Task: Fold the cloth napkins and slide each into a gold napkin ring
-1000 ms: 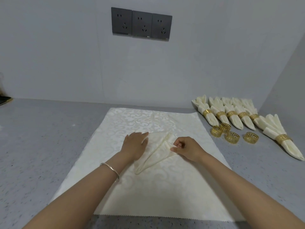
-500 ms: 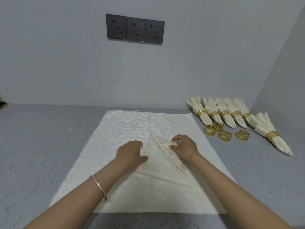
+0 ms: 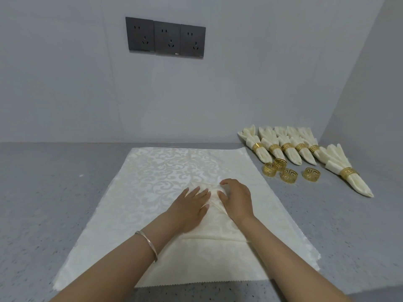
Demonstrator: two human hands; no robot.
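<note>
Both hands have drawn together since a half-second ago: left hand (image 3: 192, 207) and right hand (image 3: 237, 200) now lie side by side, fingers straight, pressing flat the folded cream damask napkin (image 3: 218, 226) on the larger cream patterned cloth (image 3: 165, 171). Its tip points away from the person, between the hands; the loose gold fretwork napkin rings (image 3: 289, 175) lie off right, nearer the right hand.

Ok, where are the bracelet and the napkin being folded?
bracelet (image 3: 150, 244): head view, middle of the silver band.
napkin being folded (image 3: 218, 227): head view, bare folded cloth near its lower edge.
</note>
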